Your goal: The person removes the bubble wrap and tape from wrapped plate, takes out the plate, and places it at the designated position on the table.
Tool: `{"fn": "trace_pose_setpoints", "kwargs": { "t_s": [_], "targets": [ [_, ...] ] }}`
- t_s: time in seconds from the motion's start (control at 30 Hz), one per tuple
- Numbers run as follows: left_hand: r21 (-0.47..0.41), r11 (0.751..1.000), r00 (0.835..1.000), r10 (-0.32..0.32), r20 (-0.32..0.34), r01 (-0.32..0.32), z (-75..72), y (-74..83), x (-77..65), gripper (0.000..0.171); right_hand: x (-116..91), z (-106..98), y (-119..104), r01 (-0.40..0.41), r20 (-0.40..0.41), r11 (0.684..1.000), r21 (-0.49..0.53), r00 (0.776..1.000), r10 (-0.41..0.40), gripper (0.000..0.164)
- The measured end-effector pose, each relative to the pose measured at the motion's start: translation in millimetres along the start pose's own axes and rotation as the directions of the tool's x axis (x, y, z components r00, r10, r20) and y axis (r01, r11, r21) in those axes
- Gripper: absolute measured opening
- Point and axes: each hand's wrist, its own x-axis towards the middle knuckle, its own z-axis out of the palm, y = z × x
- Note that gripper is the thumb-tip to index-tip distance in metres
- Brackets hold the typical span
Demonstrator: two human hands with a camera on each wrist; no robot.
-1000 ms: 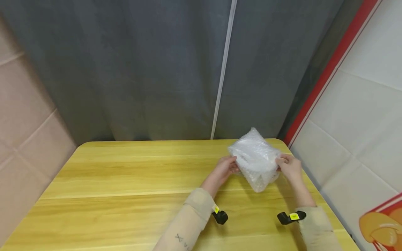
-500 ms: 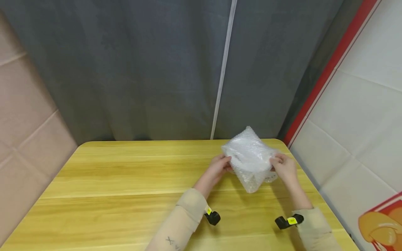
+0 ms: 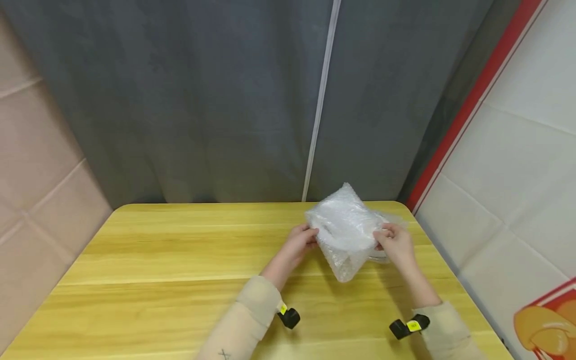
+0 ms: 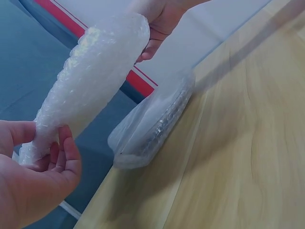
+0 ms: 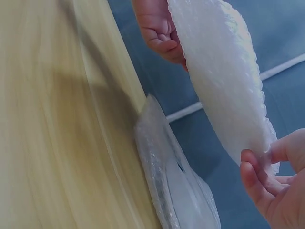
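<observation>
Both hands hold a white bubble-wrapped packet (image 3: pixel 342 220) above the far right part of the table. My left hand (image 3: pixel 294 247) pinches its left edge between thumb and fingers, plainly visible in the left wrist view. At the opposite edge, my right hand (image 3: pixel 398 250) pinches the bubble wrap, and the right wrist view shows thumb and fingertips at that corner. What lies inside the wrap is hidden. Below and to the right, a second clear-wrapped packet (image 4: pixel 152 126) rests on the table, mostly covered by the held one in the head view.
The yellow wooden table (image 3: pixel 180 280) stretches far to the left. Behind its back edge hangs a dark grey curtain (image 3: pixel 202 110) with a pale strip (image 3: pixel 321 100). A white panel (image 3: pixel 508 190) with a red border stands close along the right side.
Both hands have moved left, carrying the bubble-wrapped packet with them. More of the second packet now shows on the right.
</observation>
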Motion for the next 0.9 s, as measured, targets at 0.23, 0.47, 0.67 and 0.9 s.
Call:
{"fn": "trace_pose_setpoints", "kwargs": {
  "t_s": [0.23,0.47,0.67,0.9],
  "targets": [
    [0.021,1.000,1.000,0.015,-0.027,-0.014,-14.4,6.3,-13.8,0.039,-6,13,-6,0.015,0.017,1.000,0.023,1.000,-0.015,0.037],
    [0.053,0.998,0.999,0.026,-0.019,-0.024,-28.6,13.2,-25.4,0.041,-11,26,-10,0.006,0.038,0.998,0.063,0.999,-0.009,0.037],
    [0.084,0.996,0.999,0.034,-0.018,-0.032,-40.2,18.3,-36.1,0.042,-16,37,-12,-0.019,0.065,0.997,0.077,0.998,0.014,0.038],
    [0.120,0.991,0.998,0.059,-0.035,-0.055,-54.5,21.3,-45.5,0.040,-21,52,-12,0.014,0.046,0.997,0.075,0.999,-0.017,0.033]
  ]
}}
